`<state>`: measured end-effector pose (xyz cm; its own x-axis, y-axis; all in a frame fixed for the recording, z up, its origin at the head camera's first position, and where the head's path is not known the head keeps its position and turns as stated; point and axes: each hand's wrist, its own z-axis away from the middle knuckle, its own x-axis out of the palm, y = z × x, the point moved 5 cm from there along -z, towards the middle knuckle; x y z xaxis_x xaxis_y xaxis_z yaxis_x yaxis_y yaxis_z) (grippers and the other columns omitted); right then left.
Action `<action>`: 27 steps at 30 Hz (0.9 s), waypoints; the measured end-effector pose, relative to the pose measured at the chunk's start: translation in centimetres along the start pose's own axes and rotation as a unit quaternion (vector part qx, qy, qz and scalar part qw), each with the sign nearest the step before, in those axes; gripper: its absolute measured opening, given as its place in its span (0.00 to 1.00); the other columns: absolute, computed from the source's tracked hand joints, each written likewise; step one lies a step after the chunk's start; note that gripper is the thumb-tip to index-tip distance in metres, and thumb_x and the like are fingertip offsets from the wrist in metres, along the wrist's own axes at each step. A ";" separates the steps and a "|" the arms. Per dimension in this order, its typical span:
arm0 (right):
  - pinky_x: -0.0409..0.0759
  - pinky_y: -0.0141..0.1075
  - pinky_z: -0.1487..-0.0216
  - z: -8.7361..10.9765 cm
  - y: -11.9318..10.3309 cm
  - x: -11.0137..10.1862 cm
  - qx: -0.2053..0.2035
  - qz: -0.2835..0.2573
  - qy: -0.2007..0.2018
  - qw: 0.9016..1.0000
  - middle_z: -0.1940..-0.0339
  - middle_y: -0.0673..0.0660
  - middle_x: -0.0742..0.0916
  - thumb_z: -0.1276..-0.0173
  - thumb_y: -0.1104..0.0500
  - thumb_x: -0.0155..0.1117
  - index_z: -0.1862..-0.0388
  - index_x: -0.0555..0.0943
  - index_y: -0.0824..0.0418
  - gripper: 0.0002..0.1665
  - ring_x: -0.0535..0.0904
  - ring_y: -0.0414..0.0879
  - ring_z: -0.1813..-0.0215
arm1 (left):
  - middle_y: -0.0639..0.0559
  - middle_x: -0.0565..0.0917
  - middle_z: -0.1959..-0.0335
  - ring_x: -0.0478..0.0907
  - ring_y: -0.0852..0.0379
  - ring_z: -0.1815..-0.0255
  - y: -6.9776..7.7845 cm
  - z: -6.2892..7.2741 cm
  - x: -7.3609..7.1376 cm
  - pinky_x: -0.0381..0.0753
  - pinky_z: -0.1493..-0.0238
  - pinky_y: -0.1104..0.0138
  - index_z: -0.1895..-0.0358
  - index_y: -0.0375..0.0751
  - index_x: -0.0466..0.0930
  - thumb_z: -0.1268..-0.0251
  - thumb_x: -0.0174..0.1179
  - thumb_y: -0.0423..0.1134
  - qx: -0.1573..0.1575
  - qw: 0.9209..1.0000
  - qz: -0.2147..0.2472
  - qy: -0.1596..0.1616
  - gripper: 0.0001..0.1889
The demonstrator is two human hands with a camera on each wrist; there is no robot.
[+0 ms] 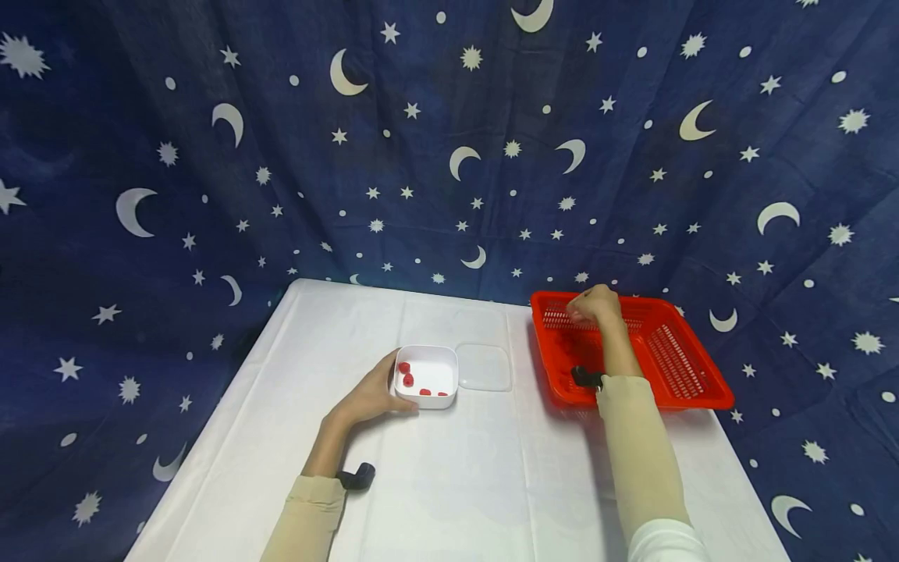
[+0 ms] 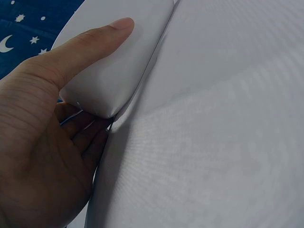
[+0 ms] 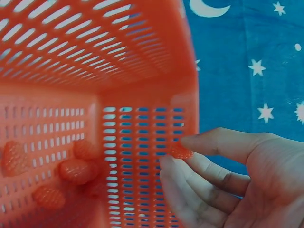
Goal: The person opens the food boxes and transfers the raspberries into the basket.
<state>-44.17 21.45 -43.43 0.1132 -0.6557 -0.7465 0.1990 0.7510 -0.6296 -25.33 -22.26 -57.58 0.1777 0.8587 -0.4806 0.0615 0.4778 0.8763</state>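
My left hand (image 1: 371, 392) holds a white square container (image 1: 434, 375) on the table. The left wrist view shows the thumb along its near side wall (image 2: 126, 61) and the other fingers round its far side, partly hidden. Several raspberries (image 1: 408, 380) lie inside, by its left and front walls. Over the red basket (image 1: 691, 355), my right hand (image 1: 597, 303) pinches a raspberry (image 3: 182, 151) between thumb and fingers, near the basket's rim. More raspberries (image 3: 78, 171) lie at the bottom of the basket in the right wrist view.
A clear flat lid (image 1: 485, 367) lies right beside the container. Both stand on a white-covered table (image 1: 449, 484). A dark blue curtain (image 1: 421, 242) with moons and stars hangs behind the table and at its sides.
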 end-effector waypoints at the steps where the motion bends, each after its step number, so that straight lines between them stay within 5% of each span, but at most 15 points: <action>1: 0.90 0.43 0.55 -0.1 0.2 0.1 0.002 0.006 -0.001 1.000 0.73 0.58 0.92 0.36 0.62 0.73 0.51 0.87 0.73 0.18 0.92 0.49 0.64 | 0.47 0.58 0.16 0.50 0.48 0.15 0.0 0.0 0.0 0.51 0.17 0.49 0.15 0.44 0.50 0.63 0.87 0.52 0.000 1.000 0.000 0.002 0.70; 6: 0.88 0.42 0.56 -0.9 1.4 0.7 0.030 0.034 -0.020 0.999 0.73 0.58 0.92 0.36 0.60 0.72 0.54 0.88 0.72 0.17 0.92 0.50 0.64 | 0.48 0.58 0.16 0.50 0.48 0.14 -0.1 -0.1 -0.1 0.51 0.17 0.49 0.15 0.44 0.49 0.63 0.87 0.53 -0.002 1.000 -0.006 0.002 0.70; 14: 0.85 0.33 0.70 -1.8 3.3 1.6 0.045 0.058 -0.037 0.997 0.77 0.55 0.89 0.39 0.60 0.76 0.60 0.88 0.71 0.14 0.86 0.44 0.73 | 0.47 0.57 0.15 0.50 0.48 0.15 -0.2 0.0 -0.1 0.51 0.17 0.49 0.15 0.44 0.48 0.63 0.87 0.54 -0.011 1.000 -0.005 0.000 0.71; 27: 0.83 0.35 0.70 -2.4 3.9 2.2 0.052 0.090 -0.044 0.994 0.77 0.54 0.89 0.44 0.59 0.80 0.67 0.90 0.66 0.11 0.85 0.45 0.72 | 0.47 0.57 0.15 0.50 0.48 0.14 -0.3 0.0 -0.1 0.50 0.17 0.47 0.15 0.44 0.49 0.63 0.87 0.56 -0.013 1.000 -0.003 0.001 0.71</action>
<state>-45.46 23.14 -48.06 0.2405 -0.5198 -0.8197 0.2675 0.8473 -0.4588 -25.40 -22.46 -57.77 0.1763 0.8565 -0.4852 0.0361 0.4869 0.8727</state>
